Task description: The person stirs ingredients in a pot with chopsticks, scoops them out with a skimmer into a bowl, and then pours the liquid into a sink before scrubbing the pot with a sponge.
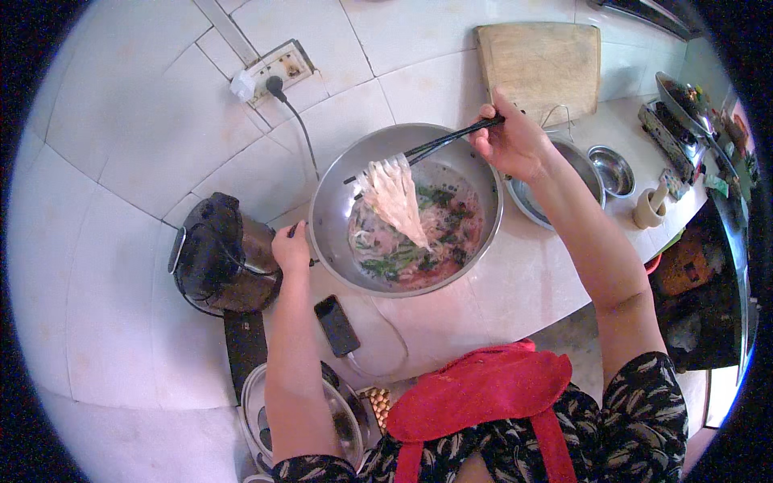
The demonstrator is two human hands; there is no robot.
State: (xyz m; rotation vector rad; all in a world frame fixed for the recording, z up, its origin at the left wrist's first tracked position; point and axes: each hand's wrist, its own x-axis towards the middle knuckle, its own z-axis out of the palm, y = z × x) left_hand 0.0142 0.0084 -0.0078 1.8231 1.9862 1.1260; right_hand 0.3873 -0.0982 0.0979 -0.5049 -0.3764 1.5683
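Observation:
A large metal wok [332, 181] stands on the tiled counter in front of me, with pinkish broth, leafy greens and pale noodle-like strands in it. My left hand [291, 247] grips the wok's handle at its left side. Black chopsticks [450, 138] are held in my right hand [507, 142], above the wok's upper right rim. Over the wok, the chopsticks lift a bundle of pale, noodle-like strands [395, 196], whose lower end hangs down towards the broth.
A black electric appliance [211, 259] stands left of the wok, a phone [337, 326] with a cable below it. To the right are a metal basin [531, 202], a small bowl [611, 171] and a mortar [650, 208]. A wooden cutting board [540, 69] leans on the wall.

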